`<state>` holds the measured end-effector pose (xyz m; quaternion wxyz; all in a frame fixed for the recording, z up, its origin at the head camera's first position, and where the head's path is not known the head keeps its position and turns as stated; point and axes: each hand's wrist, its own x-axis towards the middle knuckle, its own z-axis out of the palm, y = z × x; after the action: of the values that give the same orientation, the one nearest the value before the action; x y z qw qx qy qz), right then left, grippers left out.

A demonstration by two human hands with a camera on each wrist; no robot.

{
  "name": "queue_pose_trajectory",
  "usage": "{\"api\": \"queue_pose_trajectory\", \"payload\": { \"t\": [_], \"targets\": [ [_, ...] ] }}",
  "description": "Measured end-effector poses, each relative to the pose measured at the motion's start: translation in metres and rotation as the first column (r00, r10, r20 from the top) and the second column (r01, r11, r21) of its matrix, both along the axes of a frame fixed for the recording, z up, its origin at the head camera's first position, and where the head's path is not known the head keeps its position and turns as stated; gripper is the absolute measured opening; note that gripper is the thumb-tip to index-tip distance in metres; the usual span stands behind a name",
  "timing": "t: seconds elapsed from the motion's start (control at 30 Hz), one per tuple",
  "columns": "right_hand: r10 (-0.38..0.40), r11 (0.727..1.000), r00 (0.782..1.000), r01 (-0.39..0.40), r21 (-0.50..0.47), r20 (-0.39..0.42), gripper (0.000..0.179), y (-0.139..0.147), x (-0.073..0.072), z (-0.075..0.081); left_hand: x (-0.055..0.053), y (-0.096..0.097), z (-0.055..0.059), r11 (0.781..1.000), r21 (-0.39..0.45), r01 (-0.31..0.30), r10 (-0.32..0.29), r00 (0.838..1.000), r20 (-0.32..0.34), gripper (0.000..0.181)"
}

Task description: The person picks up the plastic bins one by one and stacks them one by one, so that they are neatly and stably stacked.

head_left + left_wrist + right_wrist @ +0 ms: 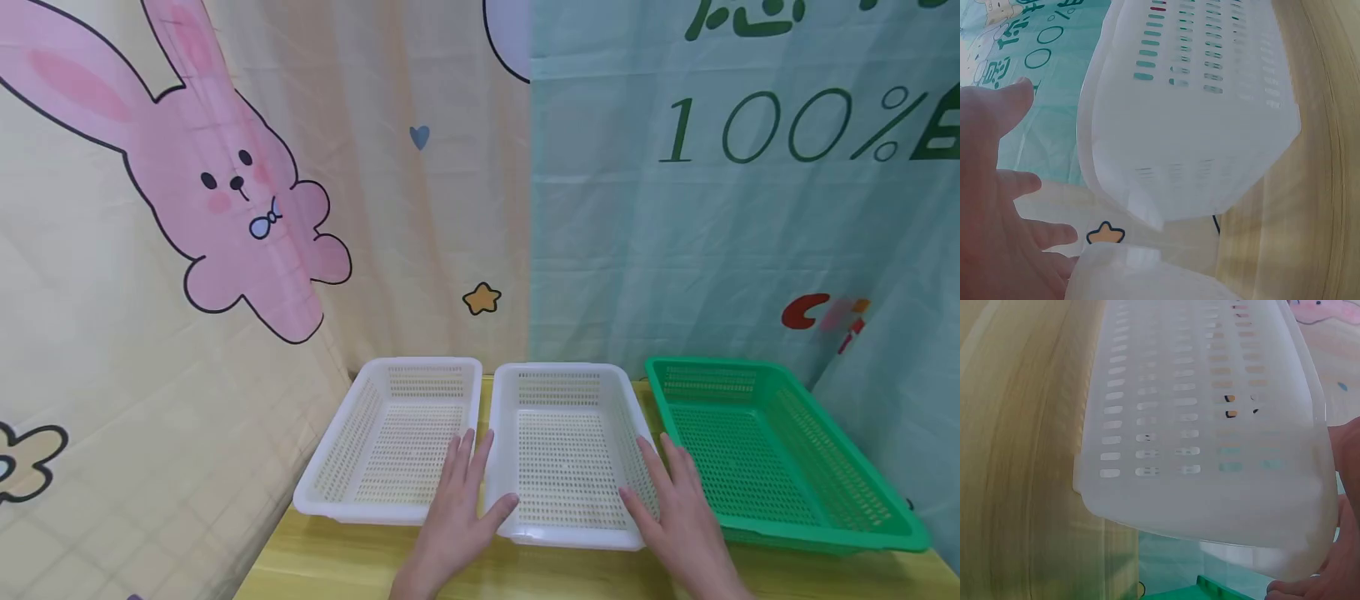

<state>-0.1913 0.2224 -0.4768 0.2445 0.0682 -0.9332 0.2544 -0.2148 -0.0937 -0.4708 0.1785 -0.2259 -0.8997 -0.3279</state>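
Note:
Three slatted plastic baskets stand in a row: a white left basket, a white middle basket and a green basket. My left hand is over the gap between the two white baskets, its fingers fairly straight and the thumb spread toward the middle basket. In the left wrist view the left hand appears beside the middle basket. My right hand is over that basket's right edge, fingers spread. The right wrist view shows the right hand partly hidden behind its rim. Neither hand grips anything; contact is unclear.
The baskets rest on a wood-grain table. Behind them hangs a curtain, cream with a pink rabbit on the left and pale green with writing on the right. The green basket stands near the table's right side.

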Motion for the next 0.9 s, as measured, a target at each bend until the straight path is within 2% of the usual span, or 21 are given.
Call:
{"api": "queue_pose_trajectory", "payload": {
  "t": [0.23, 0.4, 0.5, 0.7, 0.9],
  "targets": [
    [0.042, 0.998, 0.996, -0.045, -0.04, -0.078, 0.071, -0.006, -0.003, -0.008, 0.005, 0.012, 0.001, 0.998, 0.056, 0.029, -0.031, 0.999, 0.04, 0.083],
    [0.035, 0.997, 0.998, -0.039, -0.064, -0.061, 0.071, -0.01, -0.003, -0.012, 0.013, 0.023, -0.003, 0.993, 0.112, 0.029, -0.034, 0.998, 0.046, 0.081],
    [0.02, 0.998, 0.999, -0.023, -0.067, -0.044, 0.07, -0.01, -0.003, -0.013, 0.015, 0.03, -0.007, 0.992, 0.118, 0.032, -0.037, 0.998, 0.041, 0.08],
    [-0.007, 0.998, 0.999, 0.009, -0.068, 0.032, 0.068, -0.01, -0.002, -0.016, 0.013, 0.038, -0.014, 0.991, 0.134, 0.029, -0.041, 0.995, 0.092, 0.081],
    [-0.028, 0.999, 0.999, 0.03, -0.042, 0.037, 0.068, -0.01, -0.002, -0.017, 0.005, 0.039, -0.02, 0.981, 0.194, -0.002, -0.022, 0.993, 0.119, 0.08]
  ]
}}
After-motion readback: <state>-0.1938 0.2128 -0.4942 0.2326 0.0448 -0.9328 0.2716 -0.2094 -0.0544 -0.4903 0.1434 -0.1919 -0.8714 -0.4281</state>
